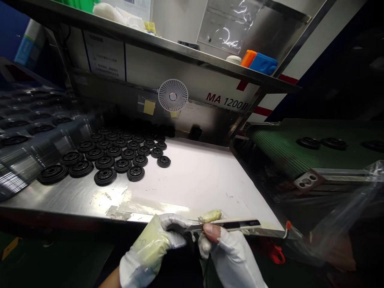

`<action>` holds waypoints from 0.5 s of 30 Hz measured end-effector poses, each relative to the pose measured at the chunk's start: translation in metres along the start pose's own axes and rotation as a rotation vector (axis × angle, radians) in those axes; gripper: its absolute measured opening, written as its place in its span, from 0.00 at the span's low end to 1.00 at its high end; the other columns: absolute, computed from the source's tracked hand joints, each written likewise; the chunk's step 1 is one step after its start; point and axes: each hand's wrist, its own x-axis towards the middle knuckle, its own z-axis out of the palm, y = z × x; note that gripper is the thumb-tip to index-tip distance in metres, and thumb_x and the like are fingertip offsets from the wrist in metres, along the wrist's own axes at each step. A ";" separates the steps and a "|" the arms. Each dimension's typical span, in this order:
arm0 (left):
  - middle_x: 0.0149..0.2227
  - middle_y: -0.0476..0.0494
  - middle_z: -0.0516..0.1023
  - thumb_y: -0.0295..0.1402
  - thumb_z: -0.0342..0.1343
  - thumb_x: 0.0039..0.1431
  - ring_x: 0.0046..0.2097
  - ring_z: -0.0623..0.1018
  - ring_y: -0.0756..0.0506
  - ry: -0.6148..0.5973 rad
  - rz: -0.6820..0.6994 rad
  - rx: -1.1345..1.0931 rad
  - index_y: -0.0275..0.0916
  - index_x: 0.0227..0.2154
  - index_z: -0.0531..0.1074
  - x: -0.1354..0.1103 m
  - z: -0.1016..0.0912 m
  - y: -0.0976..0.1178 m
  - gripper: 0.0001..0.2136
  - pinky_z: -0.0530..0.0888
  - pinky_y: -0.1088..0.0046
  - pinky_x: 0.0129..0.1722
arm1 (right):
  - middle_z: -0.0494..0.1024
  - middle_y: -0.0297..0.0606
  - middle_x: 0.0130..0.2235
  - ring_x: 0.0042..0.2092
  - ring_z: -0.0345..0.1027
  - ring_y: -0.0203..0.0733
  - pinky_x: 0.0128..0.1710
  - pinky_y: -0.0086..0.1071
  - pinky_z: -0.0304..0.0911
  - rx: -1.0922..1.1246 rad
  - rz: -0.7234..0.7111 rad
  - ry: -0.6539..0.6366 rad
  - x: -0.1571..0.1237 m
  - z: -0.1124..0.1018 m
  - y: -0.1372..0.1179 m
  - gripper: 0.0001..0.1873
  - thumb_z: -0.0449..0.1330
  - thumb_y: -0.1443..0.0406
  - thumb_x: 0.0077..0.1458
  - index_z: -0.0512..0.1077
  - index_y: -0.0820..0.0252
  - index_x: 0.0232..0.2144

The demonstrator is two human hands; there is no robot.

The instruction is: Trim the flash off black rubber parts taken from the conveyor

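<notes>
"Down at the bottom of the frame, what are your fingers doing?"

"My right hand (232, 256) has its fingers closed round a snap-off utility knife (228, 225), blade pointing left. My left hand (151, 248) grips a dark piece (177, 229), mostly hidden, just beside the blade."

"And that pale lump?"

"A yellow-green lump (210, 216) sits right above the knife, and the same colour smears my left glove (148, 244)."

"What's on the bench?"

"Black round moulded parts (114, 160) lie in rows at upper left on the stainless bench (69, 200). At right, a green conveyor belt (279, 150) carries more, and a small white fan (173, 95) stands behind the bench."
</notes>
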 end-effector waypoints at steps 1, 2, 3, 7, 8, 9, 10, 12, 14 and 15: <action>0.30 0.43 0.78 0.24 0.56 0.41 0.40 0.75 0.40 -0.035 0.005 0.016 0.37 0.28 0.77 -0.001 0.002 0.004 0.09 0.64 0.62 0.48 | 0.67 0.34 0.16 0.21 0.59 0.34 0.23 0.29 0.57 -0.042 0.003 -0.035 0.001 -0.001 -0.001 0.16 0.62 0.61 0.46 0.69 0.62 0.12; 0.29 0.42 0.78 0.25 0.56 0.41 0.40 0.75 0.39 -0.070 0.008 0.031 0.37 0.27 0.77 -0.001 0.003 0.007 0.08 0.64 0.62 0.48 | 0.67 0.35 0.16 0.21 0.59 0.34 0.23 0.29 0.57 -0.075 0.008 -0.061 0.002 -0.001 -0.002 0.17 0.61 0.61 0.46 0.68 0.62 0.12; 0.29 0.42 0.78 0.25 0.56 0.42 0.40 0.75 0.39 -0.096 0.011 0.043 0.37 0.26 0.77 -0.001 0.004 0.010 0.07 0.64 0.61 0.48 | 0.67 0.35 0.16 0.21 0.59 0.34 0.24 0.29 0.57 -0.097 0.018 -0.077 0.002 -0.001 -0.002 0.17 0.61 0.61 0.46 0.68 0.62 0.11; 0.29 0.42 0.78 0.26 0.56 0.42 0.40 0.75 0.38 -0.111 0.032 0.053 0.37 0.24 0.77 -0.001 0.004 0.011 0.06 0.64 0.61 0.48 | 0.66 0.34 0.15 0.20 0.58 0.33 0.21 0.28 0.54 -0.105 0.049 -0.091 0.002 0.000 -0.001 0.16 0.60 0.62 0.45 0.67 0.62 0.11; 0.29 0.42 0.78 0.26 0.56 0.42 0.40 0.74 0.38 -0.113 0.031 0.050 0.37 0.25 0.77 -0.002 0.004 0.010 0.06 0.64 0.61 0.48 | 0.66 0.34 0.15 0.20 0.58 0.33 0.21 0.27 0.54 -0.094 0.039 -0.085 0.002 0.000 0.000 0.16 0.59 0.62 0.45 0.67 0.62 0.11; 0.29 0.42 0.78 0.26 0.56 0.42 0.40 0.74 0.38 -0.120 0.025 0.045 0.37 0.25 0.77 -0.002 0.003 0.008 0.07 0.64 0.60 0.48 | 0.66 0.33 0.15 0.20 0.58 0.33 0.21 0.27 0.53 -0.082 0.027 -0.081 0.002 -0.001 0.001 0.15 0.59 0.62 0.45 0.66 0.62 0.11; 0.28 0.42 0.78 0.26 0.56 0.41 0.40 0.75 0.38 -0.126 0.015 0.036 0.37 0.26 0.77 -0.002 0.003 0.005 0.07 0.65 0.60 0.47 | 0.65 0.33 0.15 0.20 0.58 0.33 0.20 0.27 0.53 -0.073 0.023 -0.085 0.002 -0.002 0.001 0.15 0.59 0.62 0.45 0.66 0.62 0.12; 0.28 0.43 0.78 0.27 0.57 0.41 0.38 0.75 0.39 -0.083 -0.019 0.019 0.37 0.28 0.77 -0.003 0.002 0.001 0.08 0.67 0.61 0.45 | 0.66 0.33 0.15 0.19 0.57 0.33 0.20 0.27 0.52 -0.097 0.060 -0.139 0.001 -0.006 0.001 0.13 0.60 0.62 0.44 0.67 0.62 0.14; 0.29 0.45 0.78 0.26 0.57 0.41 0.36 0.75 0.42 0.028 -0.032 0.033 0.38 0.29 0.76 -0.001 -0.002 -0.001 0.09 0.68 0.64 0.43 | 0.67 0.32 0.15 0.19 0.58 0.33 0.20 0.27 0.52 -0.154 0.116 -0.196 -0.002 -0.012 -0.001 0.10 0.62 0.62 0.42 0.69 0.63 0.18; 0.30 0.45 0.78 0.26 0.57 0.41 0.36 0.75 0.42 0.079 -0.026 0.065 0.39 0.30 0.76 0.000 -0.005 0.001 0.10 0.68 0.65 0.43 | 0.67 0.32 0.15 0.19 0.58 0.33 0.20 0.27 0.52 -0.187 0.125 -0.209 -0.004 -0.017 -0.004 0.09 0.63 0.62 0.41 0.70 0.63 0.20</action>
